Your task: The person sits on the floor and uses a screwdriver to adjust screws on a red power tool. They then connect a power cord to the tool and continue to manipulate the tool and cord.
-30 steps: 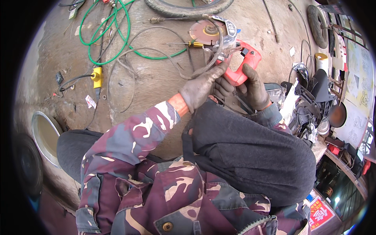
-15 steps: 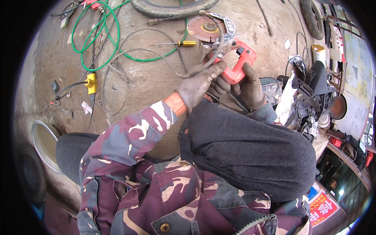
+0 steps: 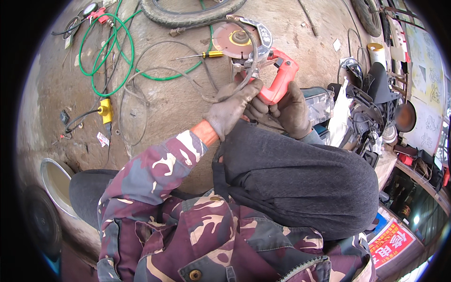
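A handheld disc cutter with a red handle (image 3: pixel 285 75) is held above the floor, just past my right knee. Its round, worn blade (image 3: pixel 235 38) faces up under a silver guard (image 3: pixel 259 32). My left hand (image 3: pixel 233 107), in a grey work glove, is closed on the near side of the cutter, beside its grey cord (image 3: pixel 255 55). Around the rear end of the red handle, my right hand (image 3: pixel 292 113), gloved too, has its thumb upright and its fingers curled. The fingertips of both hands are partly hidden under the tool.
A yellow-handled screwdriver (image 3: pixel 212 54) lies left of the blade, near a green hose (image 3: pixel 162 78). Beyond is a tyre (image 3: pixel 192 13). A yellow connector (image 3: pixel 106 111) and a white-rimmed basin (image 3: pixel 47 181) are at left. Parts and a clear case (image 3: pixel 318 107) crowd the right.
The view has shifted slightly, so the floor items sit a little further left. Both hands keep their hold on the cutter, with little other movement.
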The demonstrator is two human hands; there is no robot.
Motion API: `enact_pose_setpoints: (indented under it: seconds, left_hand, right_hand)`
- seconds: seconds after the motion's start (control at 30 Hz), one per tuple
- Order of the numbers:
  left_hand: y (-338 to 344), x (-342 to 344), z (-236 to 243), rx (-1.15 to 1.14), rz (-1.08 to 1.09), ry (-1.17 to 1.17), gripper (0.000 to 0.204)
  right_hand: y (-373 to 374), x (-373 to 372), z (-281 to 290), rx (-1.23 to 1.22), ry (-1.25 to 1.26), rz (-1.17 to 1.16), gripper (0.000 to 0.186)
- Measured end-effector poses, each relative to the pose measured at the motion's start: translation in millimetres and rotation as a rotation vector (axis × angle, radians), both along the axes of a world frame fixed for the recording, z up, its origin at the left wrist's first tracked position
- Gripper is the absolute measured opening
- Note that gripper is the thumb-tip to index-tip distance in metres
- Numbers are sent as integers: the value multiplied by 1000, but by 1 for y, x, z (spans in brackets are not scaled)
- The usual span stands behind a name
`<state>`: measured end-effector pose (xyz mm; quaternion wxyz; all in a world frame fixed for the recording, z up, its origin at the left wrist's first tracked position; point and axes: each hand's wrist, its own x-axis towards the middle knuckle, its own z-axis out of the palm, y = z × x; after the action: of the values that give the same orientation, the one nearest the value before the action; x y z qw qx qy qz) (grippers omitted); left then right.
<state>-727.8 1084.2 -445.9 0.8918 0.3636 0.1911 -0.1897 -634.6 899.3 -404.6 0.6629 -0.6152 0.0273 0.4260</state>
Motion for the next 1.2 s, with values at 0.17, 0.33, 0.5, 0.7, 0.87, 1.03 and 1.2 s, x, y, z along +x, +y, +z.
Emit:
enact_pose_setpoints:
  seconds: [0.17,0.33,0.5,0.7,0.87,1.03,1.2]
  left_hand:
    - [2,-2,5,-14,19,-34,63]
    - [7,0,5,-18,10,1,59]
    - [12,2,5,-86,6,-41,58]
    - [12,0,4,-84,-16,-43,60]
    - [8,-4,-2,18,-32,-14,64]
    - [9,-7,-7,-25,-61,-59,65]
    - [20,-7,1,-53,-31,-138,58]
  right_hand:
    - [-10,-2,-4,63,21,35,53]
    - [-12,-3,-5,78,35,19,44]
    - [-6,-2,-3,151,74,40,43]
    - [10,-4,2,152,37,-145,45]
    - [19,7,1,233,91,-328,47]
    - [18,18,-3,232,162,-336,58]
    - [21,26,-6,477,419,-288,68]
